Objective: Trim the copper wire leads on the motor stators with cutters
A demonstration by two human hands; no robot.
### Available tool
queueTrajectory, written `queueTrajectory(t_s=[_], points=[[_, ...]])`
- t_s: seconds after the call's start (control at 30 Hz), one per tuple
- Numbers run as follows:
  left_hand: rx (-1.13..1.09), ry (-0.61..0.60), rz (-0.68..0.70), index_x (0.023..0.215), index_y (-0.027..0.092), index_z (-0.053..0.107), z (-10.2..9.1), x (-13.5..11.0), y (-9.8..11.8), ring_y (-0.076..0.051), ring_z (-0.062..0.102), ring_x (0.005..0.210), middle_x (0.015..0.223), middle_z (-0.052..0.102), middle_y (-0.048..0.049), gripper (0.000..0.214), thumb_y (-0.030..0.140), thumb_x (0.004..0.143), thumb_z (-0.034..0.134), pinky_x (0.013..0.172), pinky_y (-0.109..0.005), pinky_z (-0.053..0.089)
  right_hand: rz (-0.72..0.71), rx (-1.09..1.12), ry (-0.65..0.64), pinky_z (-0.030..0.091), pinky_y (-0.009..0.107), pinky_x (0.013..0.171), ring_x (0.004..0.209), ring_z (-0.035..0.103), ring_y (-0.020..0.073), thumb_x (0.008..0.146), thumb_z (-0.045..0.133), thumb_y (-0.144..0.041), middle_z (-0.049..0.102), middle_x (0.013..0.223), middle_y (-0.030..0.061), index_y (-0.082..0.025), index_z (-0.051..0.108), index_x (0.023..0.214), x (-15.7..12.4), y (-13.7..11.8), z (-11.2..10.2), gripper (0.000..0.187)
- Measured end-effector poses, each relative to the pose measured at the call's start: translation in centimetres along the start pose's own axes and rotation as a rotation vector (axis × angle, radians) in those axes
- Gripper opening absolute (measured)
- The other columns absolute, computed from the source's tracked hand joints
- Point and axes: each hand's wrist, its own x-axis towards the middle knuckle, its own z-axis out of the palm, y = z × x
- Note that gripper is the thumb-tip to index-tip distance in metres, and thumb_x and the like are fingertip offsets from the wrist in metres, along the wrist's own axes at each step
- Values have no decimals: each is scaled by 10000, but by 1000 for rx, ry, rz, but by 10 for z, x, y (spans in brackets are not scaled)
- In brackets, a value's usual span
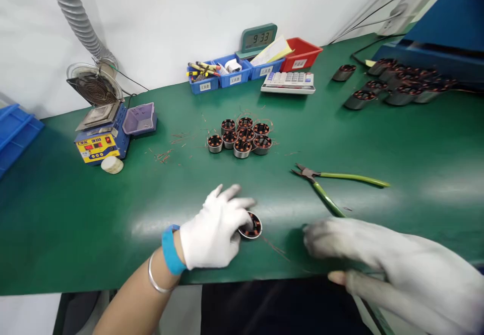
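1. We have the wound stator ring (255, 229) on the green desk (75, 224), to the left of the diagonal cutters (310, 174) and nearer to us than they are, with its open face turned upward.
2. Our left hand (215, 231), in a white glove, is at the ring's left side. The outer fingers are spread wide, and the forefinger reaches over the rim into the bore; we cannot tell whether the thumb closes against it.
3. Our right hand (333, 238), also gloved, is blurred just on our side of the cutters' lower handle. We cannot tell how its fingers stand or whether they hold anything.
4. Loose copper wire strands (276, 248) lie beside the ring, also left of the cutters and nearer to us.
5. Farther off and left of the cutters, a cluster of similar stators (242, 148) stands close together; taller stators (359, 99) stand beyond the cutters to the right.
6. We judge the ring small but dense for its size, its metal shell stiff and perhaps slippery under glove fabric. The copper windings look like the fragile part, easily nicked or snagged.
7. The safest hold, in our judgement, is around the smooth outer shell, with thumb and forefinger on opposite sides and the coils left free of pressure.
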Motion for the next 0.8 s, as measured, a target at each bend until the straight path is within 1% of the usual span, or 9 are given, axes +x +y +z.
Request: queueTrajectory(t_s=[0.07, 0.13, 0.17, 0.27, 0.4, 0.47, 0.57, 0.7, 0.8], points=[[-99, 247, -105, 1022, 212, 619, -9, -1, 2, -321, 514, 1355, 1389, 609, -124, 374, 74, 679, 556, 1106, -534, 442, 20, 16, -7, 634, 343, 708, 921, 754, 268, 897, 601, -296, 773, 1111, 63, -331, 678, 1160, 6, 1, -1, 277], [-161, 465, -315, 927, 209, 583, -12, 2, 9, -262, 674, 1041, 1109, 702, -121, 214, 166, 718, 578, 887, -409, 558, 60, -8, -5, 639, 348, 705, 921, 759, 276, 902, 598, -306, 764, 1153, 69, -306, 660, 1203, 22, -7, 5, 308], [-151, 473, -444, 837, 220, 552, -10, 5, 14, -228, 681, 839, 898, 700, -73, 118, 248, 741, 614, 742, -354, 557, 64, -16, 5, 641, 359, 721, 947, 755, 282, 910, 576, -299, 752, 1183, 83, -278, 653, 1221, 30, -14, 10, 321], [-11, 154, -735, 660, 238, 448, 1, 14, 26, -185, 572, 558, 590, 549, 21, 418, 532, 675, 744, 521, -288, 413, 17, 16, 88, 633, 387, 801, 1002, 739, 283, 905, 523, -236, 727, 1214, 140, -174, 611, 1285, 41, -37, 25, 395], [-59, -129, -718, 780, 239, 542, 5, 12, 27, -232, 652, 654, 719, 659, 3, 398, 486, 612, 804, 547, -302, 449, -34, 139, -69, 623, 314, 789, 950, 740, 222, 861, 577, -193, 749, 1145, 76, -224, 623, 1261, 27, -46, 29, 404], [-145, -123, -597, 1019, 238, 601, -1, 6, 22, -262, 708, 835, 942, 732, -34, 401, 335, 663, 757, 684, -341, 541, -30, 111, -57, 617, 319, 809, 978, 733, 226, 882, 586, -215, 749, 1160, 71, -239, 637, 1254, 23, -39, 27, 377], [-189, -16, -457, 1328, 216, 507, -8, -1, 15, -289, 669, 1123, 1288, 660, -107, 691, 261, 676, 731, 937, -397, 552, -44, -61, 136, 584, 418, 914, 1114, 680, 291, 901, 578, -236, 707, 1251, 145, -178, 650, 1254, 36, -27, 29, 366], [-48, -4, -592, 1065, 204, 609, -3, 6, 18, -282, 688, 875, 1019, 692, -77, 583, 422, 580, 849, 756, -389, 568, -147, -233, 146, 487, 566, 1028, 1157, 624, 360, 794, 621, -177, 687, 1247, 193, -107, 674, 1206, 68, -30, 36, 421], [131, -40, -616, 858, 207, 610, 6, 14, 19, -263, 666, 802, 841, 660, -43, 322, 445, 715, 771, 720, -370, 525, -143, -203, 84, 453, 584, 1051, 1042, 659, 340, 748, 614, -149, 721, 1118, 169, -104, 706, 1095, 80, -40, 35, 362]])
